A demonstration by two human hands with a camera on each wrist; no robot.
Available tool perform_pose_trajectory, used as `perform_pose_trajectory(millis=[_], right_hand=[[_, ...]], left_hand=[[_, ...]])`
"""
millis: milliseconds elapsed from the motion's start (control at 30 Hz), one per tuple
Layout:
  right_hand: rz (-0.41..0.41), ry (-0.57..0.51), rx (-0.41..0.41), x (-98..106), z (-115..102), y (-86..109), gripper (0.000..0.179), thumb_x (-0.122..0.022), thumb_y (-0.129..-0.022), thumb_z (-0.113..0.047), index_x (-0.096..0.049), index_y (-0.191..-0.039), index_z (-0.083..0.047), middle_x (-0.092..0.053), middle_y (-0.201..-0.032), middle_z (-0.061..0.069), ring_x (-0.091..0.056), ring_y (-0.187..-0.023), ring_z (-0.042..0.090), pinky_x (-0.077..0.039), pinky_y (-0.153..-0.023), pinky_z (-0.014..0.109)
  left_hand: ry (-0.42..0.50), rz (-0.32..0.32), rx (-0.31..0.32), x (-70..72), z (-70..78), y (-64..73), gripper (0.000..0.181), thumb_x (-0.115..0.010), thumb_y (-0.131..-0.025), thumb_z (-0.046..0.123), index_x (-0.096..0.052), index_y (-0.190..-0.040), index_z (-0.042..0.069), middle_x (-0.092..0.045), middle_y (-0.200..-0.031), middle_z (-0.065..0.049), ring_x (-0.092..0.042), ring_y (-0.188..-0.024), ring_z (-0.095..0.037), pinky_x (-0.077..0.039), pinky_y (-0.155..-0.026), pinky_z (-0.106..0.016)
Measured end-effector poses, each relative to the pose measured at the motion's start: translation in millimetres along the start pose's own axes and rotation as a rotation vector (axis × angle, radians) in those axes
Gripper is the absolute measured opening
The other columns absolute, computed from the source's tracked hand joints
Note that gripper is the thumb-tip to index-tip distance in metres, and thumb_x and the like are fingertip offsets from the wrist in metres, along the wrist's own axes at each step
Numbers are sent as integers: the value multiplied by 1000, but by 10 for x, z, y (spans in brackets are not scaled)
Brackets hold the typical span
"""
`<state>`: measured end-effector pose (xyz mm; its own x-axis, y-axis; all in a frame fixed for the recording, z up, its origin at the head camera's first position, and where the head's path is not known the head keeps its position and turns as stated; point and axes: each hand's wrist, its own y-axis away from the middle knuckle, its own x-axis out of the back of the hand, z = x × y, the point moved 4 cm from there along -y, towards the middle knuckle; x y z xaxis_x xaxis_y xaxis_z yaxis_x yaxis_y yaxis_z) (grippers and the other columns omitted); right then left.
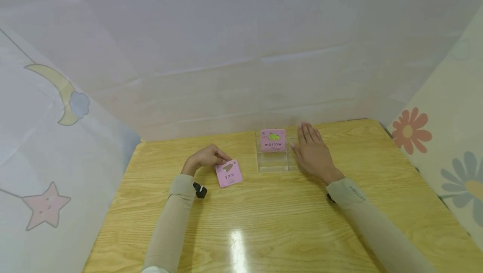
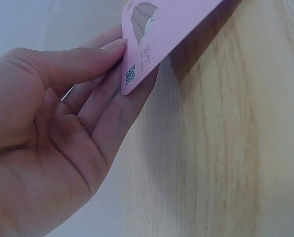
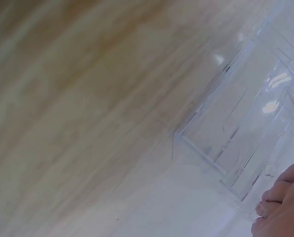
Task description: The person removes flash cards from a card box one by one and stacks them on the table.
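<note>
My left hand (image 1: 205,157) pinches a pink flash card (image 1: 229,173) printed "yam" by its upper left corner, above the table left of the rack. In the left wrist view, thumb and fingers grip that card's (image 2: 156,27) edge, with a brown yam picture and a QR code showing. A clear stepped plastic rack (image 1: 272,169) stands near the back. Leaning in its rear part is a pink "marrow" card (image 1: 273,141). Along the rack's right side lies my right hand (image 1: 315,155), fingers straight; whether it touches the rack cannot be told. The right wrist view shows the rack's (image 3: 235,128) transparent slots.
A wood-grain table (image 1: 234,214) lies under everything. Behind it rises a pale sheet (image 1: 203,55). Printed cloth walls flank both sides, with a moon (image 1: 68,92) and star on the left and flowers (image 1: 411,130) on the right.
</note>
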<state>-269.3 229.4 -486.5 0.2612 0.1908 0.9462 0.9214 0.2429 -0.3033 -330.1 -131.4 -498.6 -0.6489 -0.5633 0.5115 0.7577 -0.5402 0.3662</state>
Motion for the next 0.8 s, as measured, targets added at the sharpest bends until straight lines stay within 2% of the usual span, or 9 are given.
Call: perform_pose_trajectory(millis=[133,433,667,800], right_hand=[[13,-5,9,15,-11,14,71,-35,-105,-42,-20,-153,8,-15,-163,26,-16,-152,41,-10,-127,51],[-30,14,-9,-16,1,8,73,-29,-106,-46,-7,-156,2,-7,-164,22,-9,-154,38,-6,-128,50],[-23,9,-10,-14,3,0,72,-31,-106,-44,-8,-156,2,-9,-164,23,-11,-154,39,-7,-128,51],[-26,10,-16,-25,9,1,72,-31,-105,-44,-7,-156,2,-7,-165,22,-9,-154,38,-5,-128,50]], left_hand=[[7,4,0,-8,-9,6,28,-61,-91,0,-77,-111,13,-72,-119,-10,-68,-93,-15,-56,-74,-25],[-7,20,-2,-2,-1,8,28,-63,-91,2,-77,-110,15,-72,-119,-9,-68,-100,-15,-55,-76,-24],[-54,56,-25,8,35,25,26,-65,-91,7,-77,-110,20,-71,-122,-7,-60,-92,-13,-45,-69,-22],[-91,67,-51,15,65,49,26,-63,-93,6,-76,-112,18,-71,-123,-10,-58,-88,-13,-42,-66,-22]])
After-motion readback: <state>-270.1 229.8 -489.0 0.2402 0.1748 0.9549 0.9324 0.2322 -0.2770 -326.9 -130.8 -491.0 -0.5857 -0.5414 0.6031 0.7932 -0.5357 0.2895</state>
